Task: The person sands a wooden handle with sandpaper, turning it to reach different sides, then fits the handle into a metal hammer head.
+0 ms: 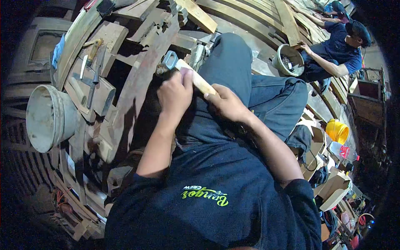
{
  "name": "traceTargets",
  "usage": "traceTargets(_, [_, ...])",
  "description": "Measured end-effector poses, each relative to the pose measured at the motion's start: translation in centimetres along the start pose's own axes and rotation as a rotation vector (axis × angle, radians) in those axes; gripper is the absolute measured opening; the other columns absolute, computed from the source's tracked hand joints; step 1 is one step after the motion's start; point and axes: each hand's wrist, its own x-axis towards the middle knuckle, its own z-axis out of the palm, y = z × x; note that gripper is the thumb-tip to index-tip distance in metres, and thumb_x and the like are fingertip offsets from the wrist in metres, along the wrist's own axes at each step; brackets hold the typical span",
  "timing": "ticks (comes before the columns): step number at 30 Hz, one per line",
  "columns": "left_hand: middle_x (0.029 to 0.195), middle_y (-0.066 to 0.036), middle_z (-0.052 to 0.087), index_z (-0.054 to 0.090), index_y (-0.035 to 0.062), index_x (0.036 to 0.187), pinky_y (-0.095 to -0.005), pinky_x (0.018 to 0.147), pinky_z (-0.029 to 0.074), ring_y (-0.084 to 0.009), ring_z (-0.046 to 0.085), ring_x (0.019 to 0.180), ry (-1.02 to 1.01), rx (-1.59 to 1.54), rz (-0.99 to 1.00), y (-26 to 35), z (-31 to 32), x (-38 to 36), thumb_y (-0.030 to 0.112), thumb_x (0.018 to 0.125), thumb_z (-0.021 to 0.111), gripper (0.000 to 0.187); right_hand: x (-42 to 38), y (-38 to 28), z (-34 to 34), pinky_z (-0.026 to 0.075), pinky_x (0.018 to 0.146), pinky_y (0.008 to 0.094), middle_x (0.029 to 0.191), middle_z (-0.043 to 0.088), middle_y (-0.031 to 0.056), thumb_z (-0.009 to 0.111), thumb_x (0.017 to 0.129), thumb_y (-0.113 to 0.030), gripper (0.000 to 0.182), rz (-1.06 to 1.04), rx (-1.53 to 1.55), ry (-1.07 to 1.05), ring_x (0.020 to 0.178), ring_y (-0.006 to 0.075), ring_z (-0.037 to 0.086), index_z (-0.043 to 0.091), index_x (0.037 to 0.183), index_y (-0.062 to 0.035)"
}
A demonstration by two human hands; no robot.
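A pale wooden handle [199,80] lies slantwise over my lap, with a blue-grey ring-shaped piece [170,60] at its far end. My left hand [176,92] is closed just below that ring, its thumb against the wood. Lower down, my right hand [227,102] wraps around the near end of the handle, thumb on top. Both forearms rest close to my dark trousers [233,54]. What sits inside my left fist is partly hidden.
To the left, a chisel-like tool [95,79] and a wood-handled knife [85,64] lie on wooden blocks beside a white bucket [52,118]. A person [337,52] at the upper right sits by another bucket [287,60]. Planks [250,25] fill the background; a yellow container [336,131] stands right.
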Motion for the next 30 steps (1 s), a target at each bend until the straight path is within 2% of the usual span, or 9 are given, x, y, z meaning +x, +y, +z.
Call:
traceTargets(2, [0.081, -0.027, 0.071, 0.070, 0.0039, 0.093, -0.0577, 0.073, 0.054, -0.0474, 0.070, 0.079, 0.079, -0.049, -0.013, -0.4, 0.0, 0.7, 0.046, 0.101, 0.054, 0.046, 0.3, -0.6, -0.1, 0.049, 0.079, 0.0433, 0.088, 0.066, 0.0201, 0.061, 0.098, -0.031, 0.037, 0.099, 0.030, -0.025, 0.084, 0.0287, 0.064, 0.061, 0.107, 0.0047])
traceTargets(8, [0.082, -0.027, 0.070, 0.070, 0.0049, 0.094, -0.0584, 0.075, 0.053, -0.0488, 0.069, 0.082, -0.045, -0.142, 0.091, 1.5, -0.7, -1.9, 0.047, 0.101, 0.053, 0.046, -0.1, 0.5, -0.3, 0.050, 0.077, 0.0421, 0.085, 0.065, 0.0165, 0.061, 0.098, -0.030, 0.036, 0.070, 0.083, -0.027, 0.081, 0.0238, 0.062, 0.061, 0.107, 0.0048])
traceTargets(12, [0.085, -0.029, 0.071, 0.070, 0.0029, 0.092, -0.0586, 0.076, 0.053, -0.0486, 0.069, 0.083, 0.043, -0.087, -0.052, -0.7, 0.4, 2.2, 0.045, 0.102, 0.052, 0.047, 0.5, -0.3, -0.2, 0.049, 0.075, 0.0396, 0.083, 0.065, 0.0139, 0.061, 0.098, -0.031, 0.038, 0.080, 0.081, -0.043, 0.080, 0.0203, 0.061, 0.062, 0.106, 0.0058])
traceTargets(14, [0.085, -0.029, 0.070, 0.072, 0.0034, 0.096, -0.0590, 0.078, 0.053, -0.0489, 0.069, 0.084, 0.056, -0.062, -0.015, 0.0, 0.5, 1.1, 0.046, 0.101, 0.053, 0.047, 0.4, 0.3, -0.2, 0.037, 0.049, 0.0265, 0.071, 0.052, -0.0022, 0.058, 0.104, -0.028, 0.025, 0.130, 0.180, -0.080, 0.056, 0.0072, 0.048, 0.058, 0.108, -0.0036])
traceTargets(16, [0.083, -0.028, 0.070, 0.072, 0.0035, 0.097, -0.0592, 0.078, 0.053, -0.0492, 0.069, 0.084, -0.070, -0.048, 0.008, 1.6, 0.0, -1.2, 0.047, 0.101, 0.053, 0.047, 0.5, 1.6, 0.0, 0.037, 0.050, 0.0275, 0.072, 0.052, -0.0023, 0.058, 0.104, -0.028, 0.026, 0.075, 0.173, -0.070, 0.057, 0.0077, 0.048, 0.058, 0.107, -0.0027])
traceTargets(18, [0.081, -0.028, 0.070, 0.072, 0.0042, 0.096, -0.0595, 0.076, 0.053, -0.0490, 0.069, 0.082, -0.067, -0.077, 0.059, 1.0, -0.1, -1.2, 0.048, 0.101, 0.052, 0.048, 0.6, 2.5, 0.4, 0.038, 0.050, 0.0283, 0.072, 0.052, -0.0023, 0.058, 0.104, -0.028, 0.026, -0.167, 0.008, 0.043, 0.057, 0.0084, 0.047, 0.058, 0.104, -0.0025])
traceTargets(23, [0.089, -0.028, 0.071, 0.072, 0.0020, 0.106, -0.0573, 0.079, 0.054, -0.0482, 0.069, 0.087, 0.081, -0.010, -0.069, -1.6, 0.5, 2.9, 0.047, 0.103, 0.048, 0.051, 0.1, -1.2, -0.3, 0.038, 0.052, 0.0287, 0.071, 0.052, -0.0020, 0.058, 0.104, -0.026, 0.023, 0.105, 0.057, -0.071, 0.059, 0.0081, 0.047, 0.056, 0.101, -0.0028])
traceTargets(28, [0.086, -0.030, 0.070, 0.072, 0.0017, 0.099, -0.0590, 0.079, 0.053, -0.0495, 0.069, 0.086, -0.073, 0.043, -0.052, 0.5, -0.2, -0.5, 0.050, 0.101, 0.050, 0.053, -0.3, 0.5, -0.4, 0.039, 0.054, 0.0289, 0.073, 0.054, -0.0012, 0.059, 0.103, -0.026, 0.025, 0.037, 0.091, -0.059, 0.060, 0.0082, 0.048, 0.059, 0.108, -0.0016])
traceTargets(30, [0.087, -0.028, 0.071, 0.072, 0.0016, 0.099, -0.0583, 0.079, 0.053, -0.0487, 0.069, 0.086, 0.040, -0.003, -0.057, -1.2, 0.2, 1.3, 0.051, 0.102, 0.048, 0.055, 0.0, 0.2, 0.0, 0.039, 0.054, 0.0281, 0.074, 0.054, -0.0014, 0.059, 0.103, -0.027, 0.027, -0.048, 0.001, -0.011, 0.062, 0.0076, 0.048, 0.059, 0.112, -0.0014])
